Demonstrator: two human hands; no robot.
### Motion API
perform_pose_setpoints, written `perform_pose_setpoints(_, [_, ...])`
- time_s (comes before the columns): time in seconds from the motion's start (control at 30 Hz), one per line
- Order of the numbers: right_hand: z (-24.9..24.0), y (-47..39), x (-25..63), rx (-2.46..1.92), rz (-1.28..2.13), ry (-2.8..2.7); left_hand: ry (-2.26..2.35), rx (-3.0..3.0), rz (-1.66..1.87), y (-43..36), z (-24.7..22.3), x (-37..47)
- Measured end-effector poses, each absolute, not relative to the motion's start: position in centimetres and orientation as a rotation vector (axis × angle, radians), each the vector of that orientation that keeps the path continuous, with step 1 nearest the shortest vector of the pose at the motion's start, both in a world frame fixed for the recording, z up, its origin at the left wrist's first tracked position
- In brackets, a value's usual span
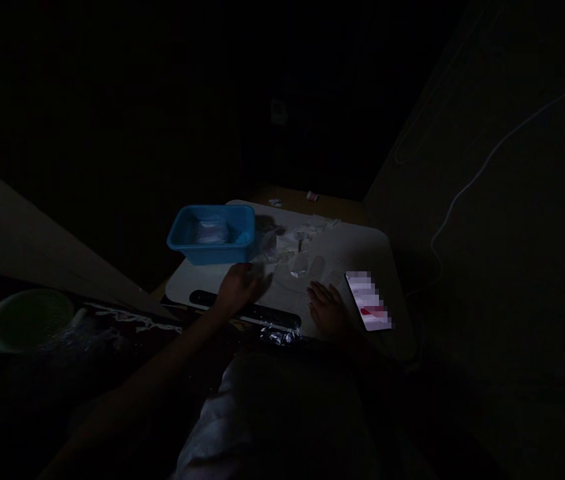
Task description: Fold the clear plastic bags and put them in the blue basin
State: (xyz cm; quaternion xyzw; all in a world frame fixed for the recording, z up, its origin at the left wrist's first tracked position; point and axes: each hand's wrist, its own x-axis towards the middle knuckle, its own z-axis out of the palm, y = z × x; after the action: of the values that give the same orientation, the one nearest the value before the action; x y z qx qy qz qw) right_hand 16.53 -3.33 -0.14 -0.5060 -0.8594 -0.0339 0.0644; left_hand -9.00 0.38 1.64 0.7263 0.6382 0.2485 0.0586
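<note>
Two hands (235, 288) (328, 311) at white table (362, 248), grip unclear, blue basin (215, 255) near left, lit phone (366, 303) beside right

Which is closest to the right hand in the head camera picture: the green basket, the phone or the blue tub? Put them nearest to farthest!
From the right hand:
1. Phone: just to its right, on the table.
2. Blue tub: across to the left, on the table.
3. Green basket: far left, off the table.
</note>
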Motion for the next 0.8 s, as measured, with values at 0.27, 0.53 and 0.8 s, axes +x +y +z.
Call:
perform_pose_setpoints(0.27, [0.0,-3.4,16.2,-1.562,-0.102,-2.547,1.808,2.441,0.369,-1.3,1.5,-6.1])
perform_pose_setpoints(0.53, [0.3,-2.7,16.1,-1.567,-0.102,-2.522,1.835,2.321,0.600,0.7,0.8,-7.6])
perform_pose_setpoints(0.8, [-0.2,-2.5,16.1,-1.555,-0.130,-2.521,1.918,2.383,0.457,1.1,0.8,-6.4])
